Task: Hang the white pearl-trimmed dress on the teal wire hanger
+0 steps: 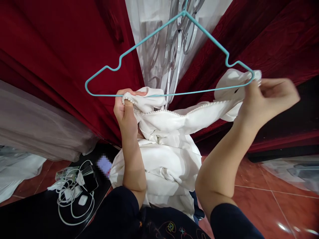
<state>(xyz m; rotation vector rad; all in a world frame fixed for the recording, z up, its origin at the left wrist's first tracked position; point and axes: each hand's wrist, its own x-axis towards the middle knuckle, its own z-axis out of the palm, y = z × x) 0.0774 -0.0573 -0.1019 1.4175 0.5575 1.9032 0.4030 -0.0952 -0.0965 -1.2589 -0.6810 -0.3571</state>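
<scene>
So I've got one blue hanger and one white garment here. Left hand is clamped on the garment's pearl-trimmed edge, right hand is pinching the cloth at the hanger's end. Hanger's bottom bar runs long-ways from just beyond the left hand over to the right one, tilting up slightly that way, neck pointing up above both. Garment hangs between and below them. One dark-screened phone sits below the left hand.
</scene>
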